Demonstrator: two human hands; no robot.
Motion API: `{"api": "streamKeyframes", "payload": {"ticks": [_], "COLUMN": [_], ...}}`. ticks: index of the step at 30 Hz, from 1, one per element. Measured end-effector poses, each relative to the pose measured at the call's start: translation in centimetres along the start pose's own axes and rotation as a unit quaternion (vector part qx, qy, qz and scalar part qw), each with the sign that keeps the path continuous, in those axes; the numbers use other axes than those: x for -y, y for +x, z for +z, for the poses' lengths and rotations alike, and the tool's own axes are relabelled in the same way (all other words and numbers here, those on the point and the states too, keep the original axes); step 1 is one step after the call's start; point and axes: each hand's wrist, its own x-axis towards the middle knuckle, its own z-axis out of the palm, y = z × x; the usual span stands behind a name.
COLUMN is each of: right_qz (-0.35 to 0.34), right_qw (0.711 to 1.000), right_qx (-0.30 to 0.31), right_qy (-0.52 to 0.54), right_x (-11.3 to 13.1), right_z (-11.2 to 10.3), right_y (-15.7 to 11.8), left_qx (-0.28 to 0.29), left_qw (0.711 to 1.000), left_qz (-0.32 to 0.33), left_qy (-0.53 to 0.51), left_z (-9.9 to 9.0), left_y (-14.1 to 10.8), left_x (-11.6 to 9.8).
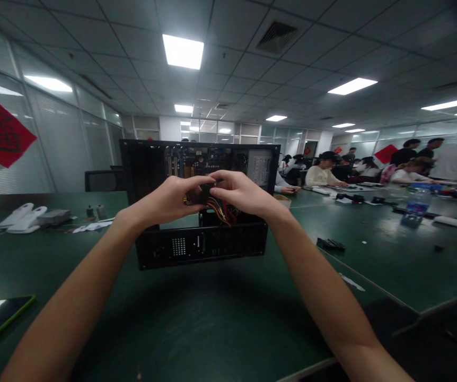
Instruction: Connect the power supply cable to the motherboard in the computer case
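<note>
An open black computer case (196,246) stands on the green table in front of me, its inside facing me. Inside it, a dark circuit board (200,158) shows at the upper middle, and a labelled metal power supply (261,165) sits at the upper right. My left hand (167,200) reaches into the case, fingers closed around something dark. Close beside it, my right hand (244,195) has thumb and fingers pinched together at the same spot. What they hold is too dark to make out. A bundle of multicoloured wires (221,209) hangs just beneath the right hand.
A phone with a green edge (3,318) lies at the near left. White objects (25,218) and a grey block (54,216) are farther left. A black part (331,244) and a plastic bottle (418,200) stand to the right, with people at tables beyond.
</note>
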Motion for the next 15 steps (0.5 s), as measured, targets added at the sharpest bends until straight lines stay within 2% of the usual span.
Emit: {"api": "streamKeyframes", "payload": {"ticks": [8, 15], "right_qz": [-0.023, -0.023], "right_qw": [0.999, 0.996], "right_qx": [-0.005, -0.001], "right_qy": [-0.034, -0.086], "right_x": [-0.13, 0.28], "right_z": [0.24, 0.33], "right_y": [0.10, -0.17], "left_qx": [0.005, -0.018], "left_qw": [1.000, 0.999], "left_qz": [-0.009, -0.008], "left_qy": [0.001, 0.028], "left_z": [-0.04, 0.23], "left_y": [-0.07, 0.20], "left_x": [0.15, 0.19]}}
